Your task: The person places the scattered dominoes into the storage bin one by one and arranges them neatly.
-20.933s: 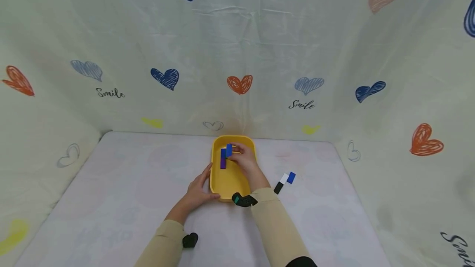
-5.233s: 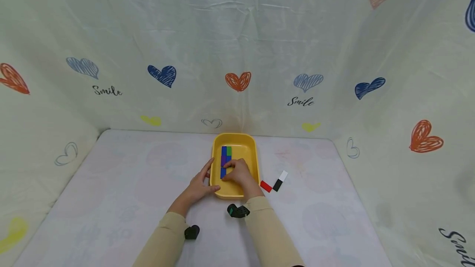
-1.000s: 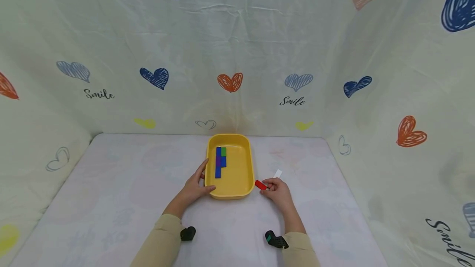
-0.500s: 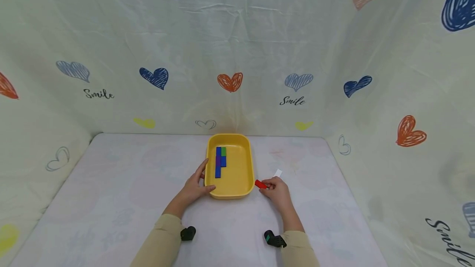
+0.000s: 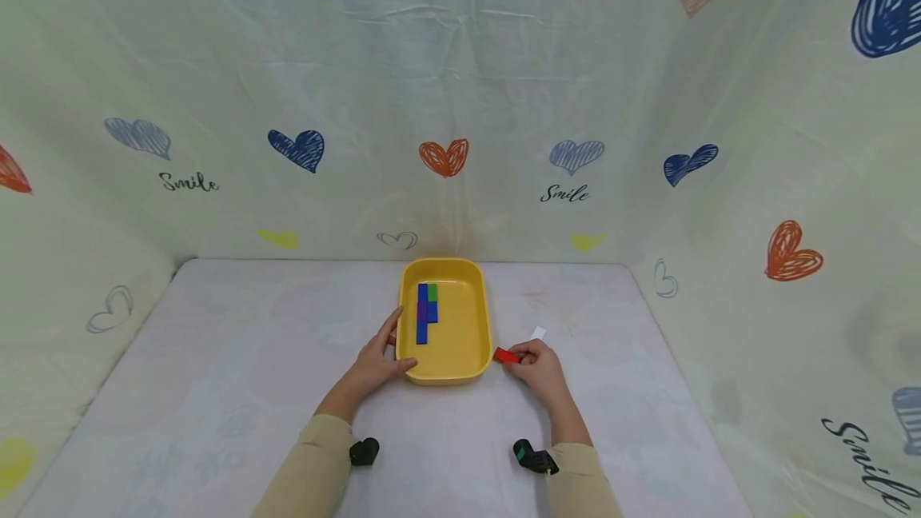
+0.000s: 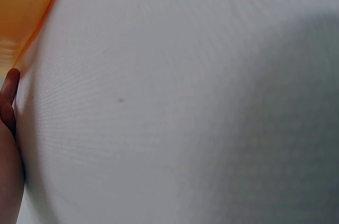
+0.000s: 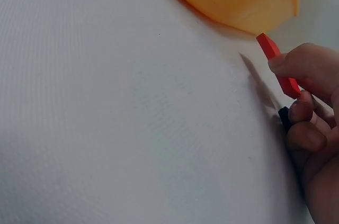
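My right hand (image 5: 537,368) pinches a red rectangular block (image 7: 278,65) between thumb and fingers, just right of the yellow tray (image 5: 460,342). In the right wrist view the block is raised, its shadow on the cloth below. A dark block (image 7: 284,118) shows partly under the curled fingers. My left hand (image 5: 370,366) rests against the tray's left side, thumb at the near left corner and fingers stretched along the wall. Inside, blue, purple and blue blocks form a left column (image 5: 422,314); a green block (image 5: 432,292) and a blue block (image 5: 432,312) adjoin it.
A white block (image 5: 538,332) lies on the table just beyond my right hand, partly hidden by it. The pale cloth-covered table (image 5: 288,318) meets a heart-printed curtain (image 5: 504,102) behind the tray.
Since 5.2 seconds ago, my right hand has left the tray and taken hold of the red block. Over the last second the block has shifted and tilted slightly. The left hand stays put.
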The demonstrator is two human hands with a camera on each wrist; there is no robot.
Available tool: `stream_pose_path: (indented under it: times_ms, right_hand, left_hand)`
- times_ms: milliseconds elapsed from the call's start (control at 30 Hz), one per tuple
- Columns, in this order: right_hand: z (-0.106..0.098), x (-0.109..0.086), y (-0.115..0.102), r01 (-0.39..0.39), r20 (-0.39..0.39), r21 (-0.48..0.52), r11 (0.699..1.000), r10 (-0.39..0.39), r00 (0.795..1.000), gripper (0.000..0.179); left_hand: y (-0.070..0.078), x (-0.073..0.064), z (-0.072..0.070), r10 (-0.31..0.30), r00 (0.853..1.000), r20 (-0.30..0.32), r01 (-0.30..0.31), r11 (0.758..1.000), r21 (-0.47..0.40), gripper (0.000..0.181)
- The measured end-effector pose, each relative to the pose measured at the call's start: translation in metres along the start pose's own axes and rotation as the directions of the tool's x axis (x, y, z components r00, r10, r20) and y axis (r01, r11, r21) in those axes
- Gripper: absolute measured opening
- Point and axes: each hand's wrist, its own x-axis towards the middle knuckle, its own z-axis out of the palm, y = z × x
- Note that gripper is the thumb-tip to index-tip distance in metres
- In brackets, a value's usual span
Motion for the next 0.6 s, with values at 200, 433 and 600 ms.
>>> stream_pose_path:
  times_ms: [200,433,600]
  right_hand:
    - [-0.0021,0.0002,0.0007,-0.034,0.029,0.092,0.995,0.031,0.999,0.022]
    - [-0.0037,0.0001,0.0061,0.027,0.083,0.213,0.977,-0.046,0.995,0.013]
    - [-0.0040,0.0007,0.0010,-0.023,0.078,0.274,0.961,0.002,0.997,0.019]
  left_hand:
    - [0.0006,0.0001,0.0001,-0.001,1.000,-0.004,0.001,1.000,0.001,0.102]
    - [0.0001,0.0007,0.0004,0.001,1.000,-0.005,-0.001,1.000,0.004,0.103]
    - [0.0000,0.0014,-0.0001,-0.006,1.000,-0.004,0.006,1.000,0.003,0.103]
